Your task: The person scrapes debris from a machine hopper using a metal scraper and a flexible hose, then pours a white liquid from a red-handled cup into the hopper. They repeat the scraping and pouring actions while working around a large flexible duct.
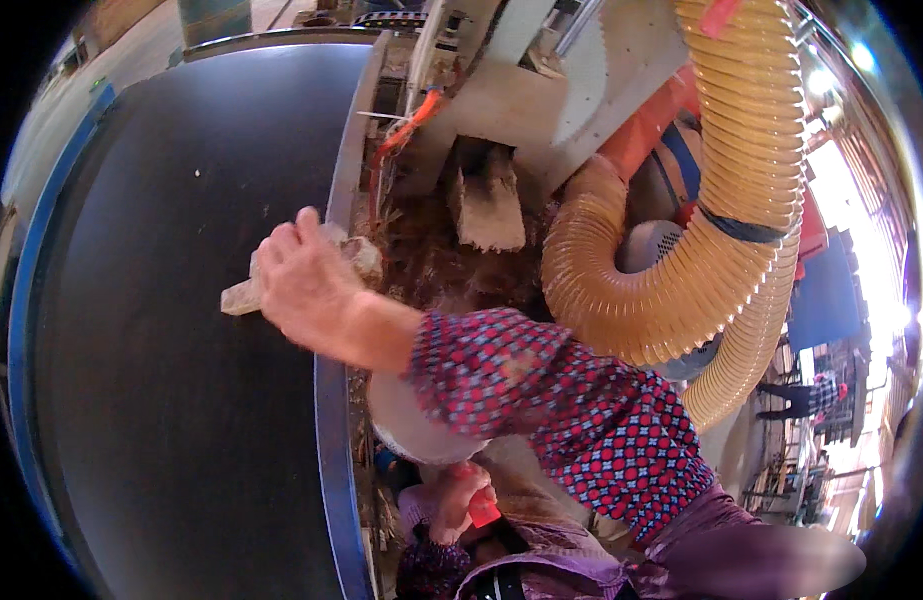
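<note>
My right hand [306, 290] reaches across to the left, over the edge of a dark conveyor belt [181, 420]. Its fingers are closed around a pale, rough piece of wood [243, 298], whose blunt end sticks out on the belt side. A ragged pale end shows past the hand, over the belt's metal edge; whether it is the same piece I cannot tell. Close to my body, my left hand [459, 498] is curled, with something small and red [484, 512] at its fingers. Most of what it grips is hidden.
A blue-grey rail [333, 430] borders the belt. Beyond my right arm stands a machine with a square wooden chute [489, 205] above brownish debris. A thick yellow ribbed hose [621, 300] loops at the right. Below my forearm is a whitish rounded thing [421, 420]. Another person [816, 395] stands far off.
</note>
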A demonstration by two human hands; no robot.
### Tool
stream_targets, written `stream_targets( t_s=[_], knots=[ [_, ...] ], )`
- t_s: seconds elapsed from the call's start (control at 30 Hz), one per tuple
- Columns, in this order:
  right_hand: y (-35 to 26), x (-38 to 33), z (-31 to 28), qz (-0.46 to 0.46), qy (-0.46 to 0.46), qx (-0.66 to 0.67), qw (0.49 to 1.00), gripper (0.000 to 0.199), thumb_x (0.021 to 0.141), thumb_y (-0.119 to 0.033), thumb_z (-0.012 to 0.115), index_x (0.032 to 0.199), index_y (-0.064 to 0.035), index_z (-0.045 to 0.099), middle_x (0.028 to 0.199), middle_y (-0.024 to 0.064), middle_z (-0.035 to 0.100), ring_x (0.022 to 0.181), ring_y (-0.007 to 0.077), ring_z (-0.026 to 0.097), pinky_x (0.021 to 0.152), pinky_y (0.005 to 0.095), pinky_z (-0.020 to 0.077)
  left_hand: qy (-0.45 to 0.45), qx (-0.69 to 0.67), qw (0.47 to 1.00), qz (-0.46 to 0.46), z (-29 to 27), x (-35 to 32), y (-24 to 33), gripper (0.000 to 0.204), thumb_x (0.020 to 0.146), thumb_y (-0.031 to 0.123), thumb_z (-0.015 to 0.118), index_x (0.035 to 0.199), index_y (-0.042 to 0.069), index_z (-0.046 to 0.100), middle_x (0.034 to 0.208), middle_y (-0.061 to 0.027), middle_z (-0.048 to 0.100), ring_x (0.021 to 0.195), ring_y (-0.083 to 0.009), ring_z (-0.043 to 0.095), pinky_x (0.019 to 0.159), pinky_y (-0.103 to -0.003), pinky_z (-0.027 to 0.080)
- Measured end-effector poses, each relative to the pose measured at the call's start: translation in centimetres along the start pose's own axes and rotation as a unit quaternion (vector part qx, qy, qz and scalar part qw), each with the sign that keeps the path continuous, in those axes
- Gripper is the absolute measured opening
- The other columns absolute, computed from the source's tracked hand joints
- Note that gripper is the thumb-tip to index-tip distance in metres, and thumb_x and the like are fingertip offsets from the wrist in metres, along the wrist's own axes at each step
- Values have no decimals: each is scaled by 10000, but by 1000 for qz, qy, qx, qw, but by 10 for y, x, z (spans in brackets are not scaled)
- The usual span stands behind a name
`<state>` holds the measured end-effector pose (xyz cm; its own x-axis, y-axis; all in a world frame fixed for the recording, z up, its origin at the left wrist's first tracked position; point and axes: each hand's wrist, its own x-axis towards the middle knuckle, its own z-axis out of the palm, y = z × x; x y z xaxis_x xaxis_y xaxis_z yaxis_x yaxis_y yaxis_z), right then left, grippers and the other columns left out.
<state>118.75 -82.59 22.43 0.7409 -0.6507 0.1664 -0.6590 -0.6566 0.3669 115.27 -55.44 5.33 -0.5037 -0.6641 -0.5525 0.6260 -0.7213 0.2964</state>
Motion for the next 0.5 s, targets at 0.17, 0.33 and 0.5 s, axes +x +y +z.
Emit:
stream_targets(
  t_s=[0.17,0.33,0.5],
  knots=[
    [-3,-18,-15,68,191,138,969,188,732,-179,560,859,-60,630,878,104,585,883,280,549,780,465,415,12,-15,1000,2,4,-2,6,135,762,73,601,825,98,484,709,-26,527,589,-141,555,514,-279,475],
    [122,-53,28,336,222,322,857,138,791,-130,504,755,-32,594,687,138,578,659,309,582,588,420,442,22,10,1000,14,-6,-2,9,150,754,35,587,821,104,471,728,-32,530,567,-149,557,483,-288,477],
    [276,-159,187,392,64,22,917,329,734,-263,666,712,60,607,631,163,594,584,221,563,533,346,460,21,2,999,-38,13,-1,9,110,774,77,589,796,82,481,694,-33,520,559,-155,552,509,-289,467]
  ],
)
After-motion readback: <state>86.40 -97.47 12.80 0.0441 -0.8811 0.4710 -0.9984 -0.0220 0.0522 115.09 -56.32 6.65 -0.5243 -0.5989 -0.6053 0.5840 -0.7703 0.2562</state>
